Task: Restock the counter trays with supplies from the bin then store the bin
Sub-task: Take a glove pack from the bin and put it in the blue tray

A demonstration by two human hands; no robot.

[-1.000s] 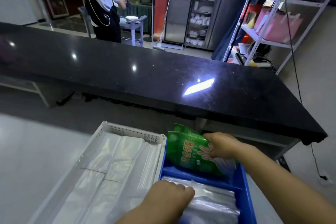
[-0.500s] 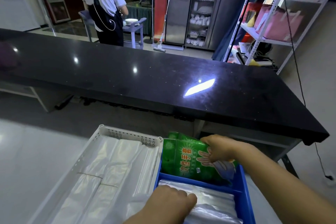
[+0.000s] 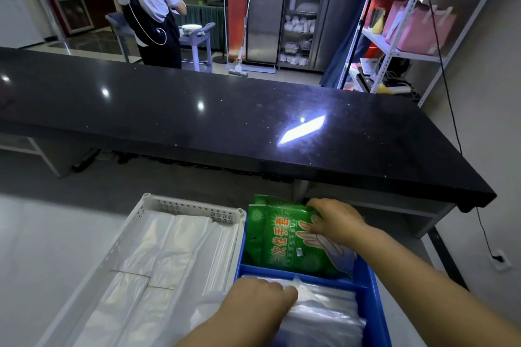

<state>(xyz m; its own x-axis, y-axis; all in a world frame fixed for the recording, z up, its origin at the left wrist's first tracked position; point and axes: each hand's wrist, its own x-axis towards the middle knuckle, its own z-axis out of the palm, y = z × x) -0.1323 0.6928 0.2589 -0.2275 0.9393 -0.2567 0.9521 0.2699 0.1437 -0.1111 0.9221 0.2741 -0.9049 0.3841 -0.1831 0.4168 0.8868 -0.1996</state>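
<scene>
Lower now, your right hand (image 3: pixel 337 220) grips the green glove packs (image 3: pixel 284 236); left hand (image 3: pixel 260 306) clenched on clear bags (image 3: pixel 324 315). Packs may slip apart.

Black desk (image 3: pixel 225 121) top bare and open, its overhang close above the blue tray's (image 3: pixel 369 284) far end, white tray (image 3: pixel 194 207) touching its left wall
</scene>
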